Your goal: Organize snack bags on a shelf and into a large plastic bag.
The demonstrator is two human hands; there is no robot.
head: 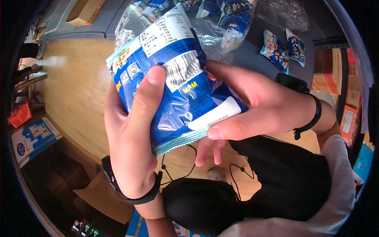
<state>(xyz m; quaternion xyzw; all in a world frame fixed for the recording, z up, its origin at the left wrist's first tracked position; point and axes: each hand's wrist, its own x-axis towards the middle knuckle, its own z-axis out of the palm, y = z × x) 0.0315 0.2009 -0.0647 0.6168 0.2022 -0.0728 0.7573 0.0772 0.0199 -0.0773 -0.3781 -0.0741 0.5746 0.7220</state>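
A blue snack bag with a printed back panel and barcode is held up close before me. My left hand grips its left side, the thumb pressed flat on the blue film beside the barcode. On the other side my right hand holds the bag, its thumb on the pale green crimped bottom edge. Some right-hand fingers show below that edge. The bag's front faces away from me and is hidden. Just beyond it, a clear plastic bag holds several similar blue snack packets.
Two snack packets lie on the grey surface at the right. Crumpled clear film is behind them. Cardboard boxes stand at the far right. An open carton sits at the upper left, and a blue-and-white box at the left.
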